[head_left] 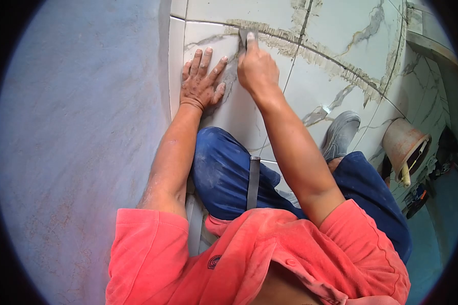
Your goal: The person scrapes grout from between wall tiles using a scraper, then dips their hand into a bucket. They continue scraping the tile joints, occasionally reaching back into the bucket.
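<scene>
My right hand (259, 70) is closed round a putty knife (245, 36), its blade at a joint between white marble-patterned floor tiles (224, 114). My forefinger points along the tool. Rough bands of grey-beige grout (323, 60) lie smeared on both sides of the joints. My left hand (202, 81) rests on a tile beside the wall, fingers spread and dusty, holding nothing. The knife's handle is mostly hidden inside my right fist.
A blue-grey wall (81, 127) rises close along my left side. My grey shoe (342, 133) stands on the tiles. To the right, a stained bucket (398, 138) appears tilted, with a pale-handled tool (405, 175) at its mouth. Dark items (417, 198) lie beyond it.
</scene>
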Motion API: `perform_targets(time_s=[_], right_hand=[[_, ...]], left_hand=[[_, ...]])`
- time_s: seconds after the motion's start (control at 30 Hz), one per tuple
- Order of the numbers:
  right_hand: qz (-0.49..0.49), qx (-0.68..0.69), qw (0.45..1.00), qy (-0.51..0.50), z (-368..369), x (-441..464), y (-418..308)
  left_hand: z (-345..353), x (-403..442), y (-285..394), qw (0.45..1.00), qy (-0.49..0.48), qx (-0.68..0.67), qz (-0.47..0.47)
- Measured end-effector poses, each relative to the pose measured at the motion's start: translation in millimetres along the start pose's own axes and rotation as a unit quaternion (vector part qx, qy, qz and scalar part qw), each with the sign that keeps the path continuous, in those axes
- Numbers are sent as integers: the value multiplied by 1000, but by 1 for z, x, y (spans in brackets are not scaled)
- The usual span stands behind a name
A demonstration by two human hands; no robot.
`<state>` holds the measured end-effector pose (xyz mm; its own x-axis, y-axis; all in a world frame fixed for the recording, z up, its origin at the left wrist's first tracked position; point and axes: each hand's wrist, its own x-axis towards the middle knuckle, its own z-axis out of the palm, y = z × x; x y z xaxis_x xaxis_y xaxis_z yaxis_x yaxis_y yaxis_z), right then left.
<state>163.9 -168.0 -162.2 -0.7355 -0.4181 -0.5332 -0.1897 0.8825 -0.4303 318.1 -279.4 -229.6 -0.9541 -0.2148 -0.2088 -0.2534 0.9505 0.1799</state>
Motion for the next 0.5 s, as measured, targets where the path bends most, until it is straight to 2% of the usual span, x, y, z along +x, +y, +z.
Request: perform_targets(time_s=[0.1,0.2,0.27,0.37,0.5], right_hand=[[-6,-15,1000,-23,-5,-13,2],[-6,2,1000,17,-15,2,1],[-5,-4,1000,9,-8,-1,11],[-3,-21,1000,-9,-6,-14,16],[-1,4,999,32,-18,-6,24]], left_hand=[[0,3,0,1000,-2,-3,-3],[5,1,0,1000,17,-5,9],[3,2,-2,999,34,-3,14],[1,0,0,1000,3,-1,0],[2,0,1,1000,21,-2,9]])
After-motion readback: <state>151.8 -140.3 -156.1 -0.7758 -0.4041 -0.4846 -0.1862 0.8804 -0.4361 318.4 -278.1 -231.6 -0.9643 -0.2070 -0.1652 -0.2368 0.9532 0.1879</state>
